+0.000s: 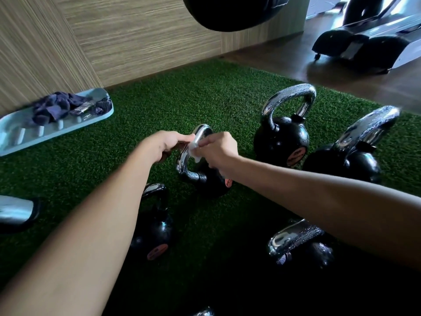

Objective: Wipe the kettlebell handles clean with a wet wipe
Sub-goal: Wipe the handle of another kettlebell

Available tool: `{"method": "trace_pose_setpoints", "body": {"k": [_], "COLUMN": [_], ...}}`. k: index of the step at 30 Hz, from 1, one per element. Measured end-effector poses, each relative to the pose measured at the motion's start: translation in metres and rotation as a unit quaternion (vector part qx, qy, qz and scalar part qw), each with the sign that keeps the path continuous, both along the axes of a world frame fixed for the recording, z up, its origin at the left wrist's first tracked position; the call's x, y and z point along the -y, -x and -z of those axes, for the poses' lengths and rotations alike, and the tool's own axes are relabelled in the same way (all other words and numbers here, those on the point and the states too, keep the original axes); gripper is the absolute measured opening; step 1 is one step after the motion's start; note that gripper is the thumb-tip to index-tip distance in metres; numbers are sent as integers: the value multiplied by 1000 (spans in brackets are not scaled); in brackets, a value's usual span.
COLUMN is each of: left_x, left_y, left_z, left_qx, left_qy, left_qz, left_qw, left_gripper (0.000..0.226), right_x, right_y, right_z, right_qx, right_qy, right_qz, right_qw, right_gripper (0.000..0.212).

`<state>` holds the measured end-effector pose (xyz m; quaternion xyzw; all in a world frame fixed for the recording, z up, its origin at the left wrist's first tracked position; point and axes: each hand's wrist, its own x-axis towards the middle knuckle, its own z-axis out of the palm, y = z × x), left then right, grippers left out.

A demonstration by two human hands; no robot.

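Blue tray (13,142) holds dark cloth (54,108); left hand (166,143) grips handle (202,131), right hand (218,149) pinches wipe (193,148).

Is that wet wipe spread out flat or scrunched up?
Scrunched up: the wet wipe shows as a small white wad pinched by the right hand against the chrome kettlebell handle.

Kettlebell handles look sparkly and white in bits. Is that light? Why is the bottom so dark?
Head view: yes, that's glare on the chrome handles; head view: the turf near the bottom sits in deep shadow, and the edges look bent and blurry.
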<state>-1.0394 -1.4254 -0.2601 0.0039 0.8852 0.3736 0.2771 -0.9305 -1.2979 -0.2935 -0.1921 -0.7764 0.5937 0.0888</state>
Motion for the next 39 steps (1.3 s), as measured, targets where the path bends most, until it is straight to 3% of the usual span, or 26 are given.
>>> {"method": "trace_pose_setpoints", "body": {"k": [8,13,19,24,30,35,39], "left_x": [6,10,10,10,6,3,8], "left_y": [-3,-1,-1,0,-6,-12,-17], "left_z": [2,4,6,7,2,-1,1], "left_qx": [-18,-21,-40,-46,-65,-86,-144], "left_qy": [-6,-11,-29,-39,-34,-20,-27], "left_qz": [-8,-14,-9,-3,8,8,15], "left_qw": [1000,1000,999,998,997,996,989], "left_gripper": [59,52,67,72,85,79,56], "right_x": [9,18,12,9,5,2,-5], "right_y": [-8,-27,-13,-15,-13,-10,-1], "right_z": [-4,10,3,19,11,30,21], "right_qx": [-15,47,17,49,30,37,21], "right_qy": [-46,-112,-96,-200,-129,-266,-247], "right_qz": [25,-75,-43,-76,-113,-120,-106], "right_qw": [999,990,994,976,985,956,963], "right_gripper": [22,20,18,18,19,15,19]}}
